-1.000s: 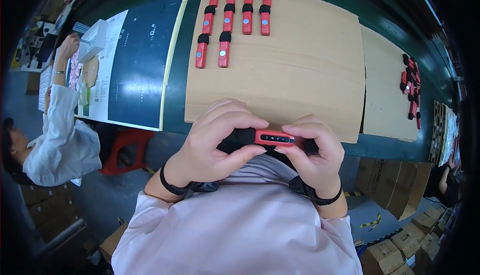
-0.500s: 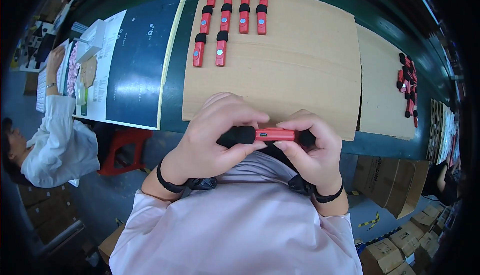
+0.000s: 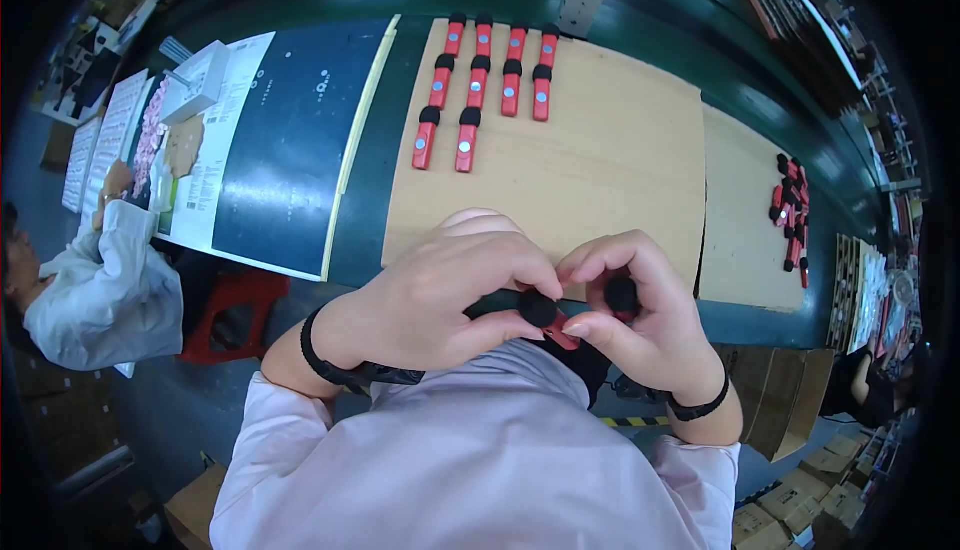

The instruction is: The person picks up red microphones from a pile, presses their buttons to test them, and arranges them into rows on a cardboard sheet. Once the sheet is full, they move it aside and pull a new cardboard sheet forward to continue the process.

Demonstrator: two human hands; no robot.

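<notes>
Both hands are brought together close to the chest, just over the near edge of the workbench (image 3: 640, 30). One small red stick with a black cap (image 3: 545, 312) is pinched between them. It is gripped by the left hand (image 3: 440, 295) with the fingers curled shut around its red body, so that the body is mostly hidden and only the rounded black end and a sliver of red are seen between thumb and forefinger. The right hand (image 3: 640, 325) is also closed, its fingertips set against the same piece, and a second black cap (image 3: 621, 293) is held inside its curl; whether this cap is joined to the stick cannot be told. The piece is likely kept this near the body so that it can be steadied by both hands and seen from above.

Further out, on the pale wooden board (image 3: 600, 170), finished red sticks (image 3: 485, 90) of the same kind are laid in neat parallel rows, caps pointing away, probably so that they can be counted and picked up easily. A looser heap of red and black pieces (image 3: 790, 210) is left on a second board to the right, well apart. Dark printed sheets (image 3: 280, 140) are spread on the bench to the left, where a co-worker in a white sleeve (image 3: 100, 280) is seated.
</notes>
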